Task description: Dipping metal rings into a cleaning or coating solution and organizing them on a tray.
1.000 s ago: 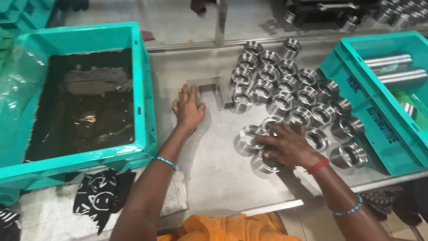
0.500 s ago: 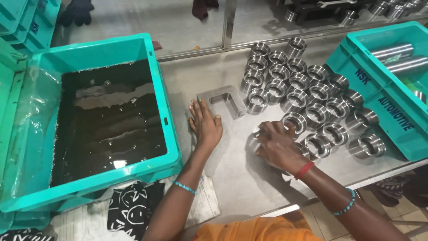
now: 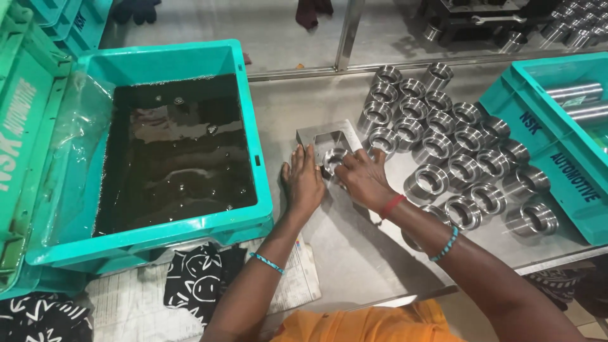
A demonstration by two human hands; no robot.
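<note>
The right hand (image 3: pixel 362 177) grips one shiny metal ring (image 3: pixel 332 158) inside the square metal frame (image 3: pixel 329 142) on the counter (image 3: pixel 297 114). The left hand (image 3: pixel 304 183) lies flat, fingers loose, beside it. Many rings (image 3: pixel 456 145) wait at the right.

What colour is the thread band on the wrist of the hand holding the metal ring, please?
Red, on the right hand at the wrist band; head view.

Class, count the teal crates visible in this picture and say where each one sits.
3, possibly more stacked at the far left: crate of dark liquid left of the hands, crate with metal rods at right, empty crate at the left edge.
</note>
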